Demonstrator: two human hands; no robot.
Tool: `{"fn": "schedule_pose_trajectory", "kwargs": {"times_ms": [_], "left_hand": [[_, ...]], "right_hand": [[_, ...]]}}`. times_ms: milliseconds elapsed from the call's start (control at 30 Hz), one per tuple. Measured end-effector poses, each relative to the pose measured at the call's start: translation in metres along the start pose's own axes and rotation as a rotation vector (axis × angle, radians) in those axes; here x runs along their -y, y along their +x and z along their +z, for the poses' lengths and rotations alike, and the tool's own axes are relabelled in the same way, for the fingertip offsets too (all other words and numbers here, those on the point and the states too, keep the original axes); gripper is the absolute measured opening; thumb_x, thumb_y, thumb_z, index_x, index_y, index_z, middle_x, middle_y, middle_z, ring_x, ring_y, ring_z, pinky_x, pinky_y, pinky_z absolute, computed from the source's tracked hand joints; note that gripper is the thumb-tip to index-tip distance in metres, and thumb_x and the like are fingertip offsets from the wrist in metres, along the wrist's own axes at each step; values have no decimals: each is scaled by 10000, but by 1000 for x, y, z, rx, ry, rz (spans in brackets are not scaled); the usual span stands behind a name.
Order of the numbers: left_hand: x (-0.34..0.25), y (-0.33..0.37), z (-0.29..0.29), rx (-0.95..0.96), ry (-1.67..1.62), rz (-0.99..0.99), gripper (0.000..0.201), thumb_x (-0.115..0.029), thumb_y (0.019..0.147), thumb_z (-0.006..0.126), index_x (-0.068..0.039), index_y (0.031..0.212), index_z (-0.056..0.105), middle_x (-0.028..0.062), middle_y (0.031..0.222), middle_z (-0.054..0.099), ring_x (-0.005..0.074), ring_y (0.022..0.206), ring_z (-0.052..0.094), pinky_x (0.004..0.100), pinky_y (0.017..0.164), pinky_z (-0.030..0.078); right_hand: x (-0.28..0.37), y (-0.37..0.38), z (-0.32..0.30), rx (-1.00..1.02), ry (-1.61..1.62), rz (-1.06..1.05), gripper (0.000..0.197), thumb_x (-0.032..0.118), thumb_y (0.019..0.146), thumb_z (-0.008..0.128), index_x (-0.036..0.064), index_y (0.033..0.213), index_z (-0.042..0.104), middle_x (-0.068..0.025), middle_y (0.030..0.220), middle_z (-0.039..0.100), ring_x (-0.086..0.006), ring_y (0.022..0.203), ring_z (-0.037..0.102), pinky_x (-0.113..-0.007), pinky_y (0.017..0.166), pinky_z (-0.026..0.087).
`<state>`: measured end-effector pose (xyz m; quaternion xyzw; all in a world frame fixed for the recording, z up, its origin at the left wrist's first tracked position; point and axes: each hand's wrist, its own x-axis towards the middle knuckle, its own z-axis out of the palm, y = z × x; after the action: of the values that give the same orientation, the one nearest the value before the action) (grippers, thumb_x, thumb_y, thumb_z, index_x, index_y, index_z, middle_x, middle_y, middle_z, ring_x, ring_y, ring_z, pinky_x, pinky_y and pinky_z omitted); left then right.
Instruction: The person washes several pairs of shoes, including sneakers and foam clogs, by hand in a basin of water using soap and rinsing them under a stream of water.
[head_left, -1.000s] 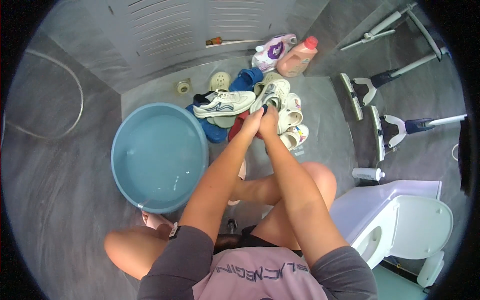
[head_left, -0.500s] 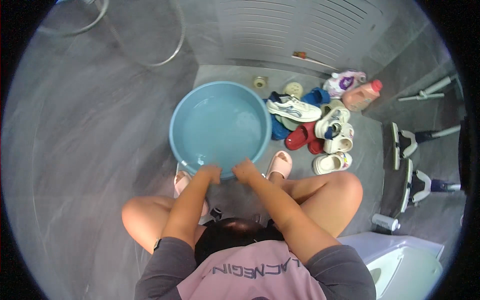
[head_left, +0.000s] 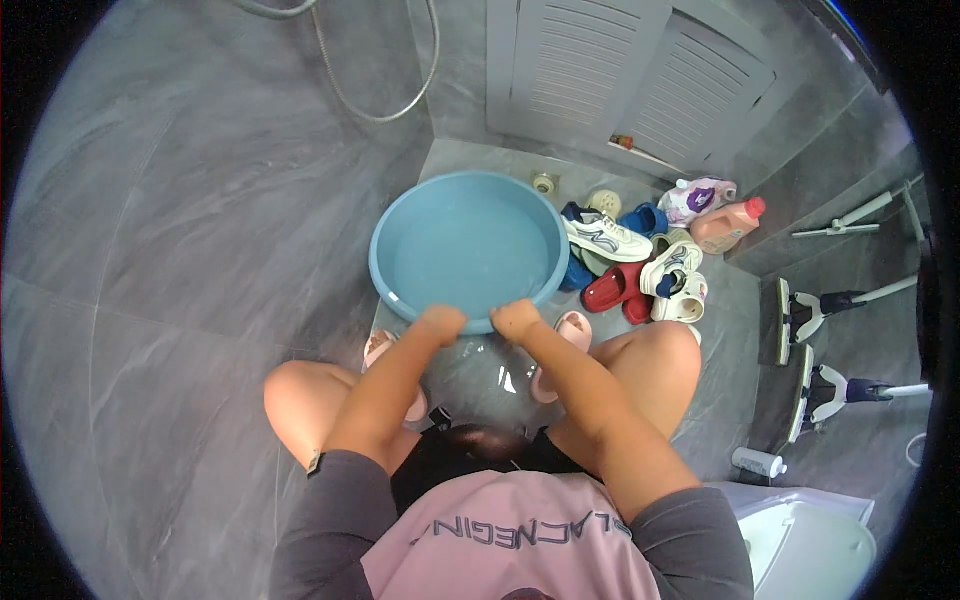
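A large round blue basin [head_left: 394,222] sits on the grey floor in front of me. My left hand [head_left: 442,325] is closed on its near rim, a little blurred. Just to its right, my right hand [head_left: 514,320] grips the same rim, fingers curled over the edge. Whether water remains inside the basin is hard to make out. Bright wet glints [head_left: 507,380] show on the floor between my feet, right below the near rim. I am wearing pink slippers [head_left: 573,330], one on either side.
Right of the basin lies a pile of shoes, with a white sneaker [head_left: 610,240] and red slippers [head_left: 612,288]. Behind them stands a pink bottle [head_left: 727,228]. Two mops [head_left: 825,318] lean at the right wall. A shower hose [head_left: 375,118] hangs at the back left.
The view has shifted, so the basin appears farther right. Its outline looks flatter, as if tilted. Wet glints now show on the floor between my feet. Both hands keep hold of the rim.
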<state>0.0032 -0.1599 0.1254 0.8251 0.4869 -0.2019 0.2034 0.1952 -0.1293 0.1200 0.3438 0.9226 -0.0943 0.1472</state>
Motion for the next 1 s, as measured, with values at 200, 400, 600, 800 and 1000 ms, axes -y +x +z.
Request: {"fn": "schedule_pose_trajectory", "kwargs": {"times_ms": [200,400,600,800,1000], "left_hand": [[0,-14,-53,-59,22,-51,315,-113,721,605,-120,1036,620,125,962,653,311,903,627,416,771,501],[-3,-15,-95,-105,27,-72,286,-115,734,580,-104,1018,613,131,944,655,312,892,630,420,770,501],[-1,-15,-139,-116,105,-88,271,-138,742,585,-111,1009,621,115,960,659,282,911,634,399,771,502],[5,-10,-157,-84,153,-83,369,-309,709,679,-122,1023,627,102,928,666,273,885,640,389,746,505],[18,-12,-162,-195,58,-160,386,-364,703,690,-115,992,634,100,930,662,263,872,643,392,735,503]], "right_hand": [[-9,-8,-47,-76,-83,15,185,154,854,449,87,928,604,-75,891,675,-248,823,662,-383,629,518],[-27,-2,-71,-130,-103,99,166,163,803,532,95,941,593,-90,908,666,-264,829,657,-387,678,518],[-46,8,-106,-119,-157,167,198,156,795,547,97,980,585,-91,951,659,-256,869,646,-361,719,512],[-62,17,-99,-129,-153,194,196,138,785,554,81,971,570,-89,947,656,-265,888,638,-361,739,506],[-66,20,-121,-210,-155,220,156,121,807,502,72,947,552,-102,924,651,-268,892,634,-414,815,487]]}}
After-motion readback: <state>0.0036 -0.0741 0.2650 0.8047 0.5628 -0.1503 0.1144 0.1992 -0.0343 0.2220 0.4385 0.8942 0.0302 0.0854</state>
